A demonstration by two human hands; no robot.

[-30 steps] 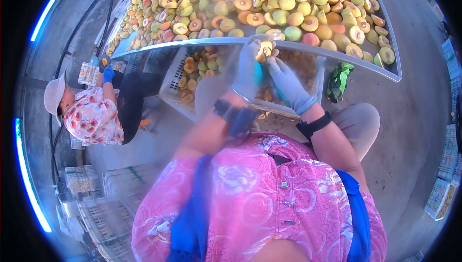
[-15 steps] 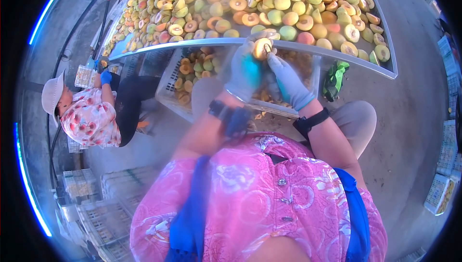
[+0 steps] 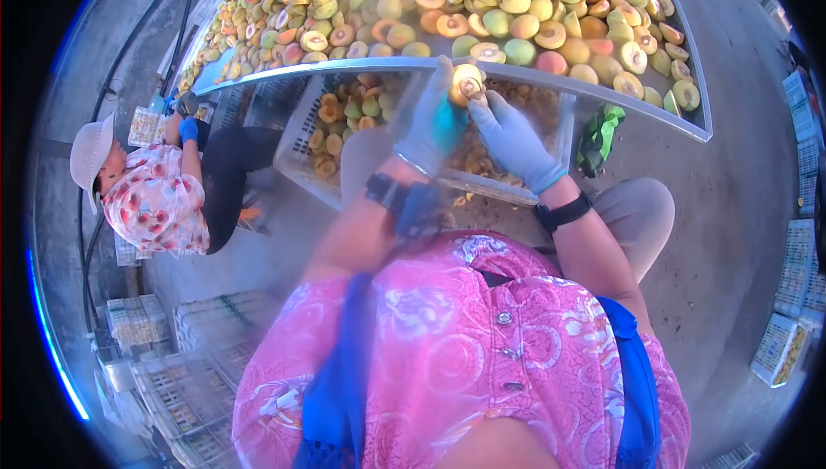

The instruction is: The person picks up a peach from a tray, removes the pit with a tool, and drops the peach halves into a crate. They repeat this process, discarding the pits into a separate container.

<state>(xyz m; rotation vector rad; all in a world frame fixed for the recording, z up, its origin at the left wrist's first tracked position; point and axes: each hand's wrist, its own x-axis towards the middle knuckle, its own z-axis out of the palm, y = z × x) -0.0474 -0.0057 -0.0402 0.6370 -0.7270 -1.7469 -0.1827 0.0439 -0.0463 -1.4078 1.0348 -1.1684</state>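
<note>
Cut fruit point(image 3: 467, 84) was in both hands, just at the near edge of the table point(image 3: 344, 65).
Left hand point(image 3: 428, 125) grasped it, fingers wrapped around its left side; right hand point(image 3: 514, 138) had its fingertips closed in on the lower right. Couldn't tell if the right also pinched a tool. Cut face pointed up at the camera, centre showing; outline near-round, so couldn't call a long axis. Loose fruit point(image 3: 516, 26), halves included, covered most of the table up to the near edge. Fruit-filled crates point(image 3: 297, 144) sat below that edge; green-and-black bundle point(image 3: 600, 138) lay toward the near right corner.
</note>
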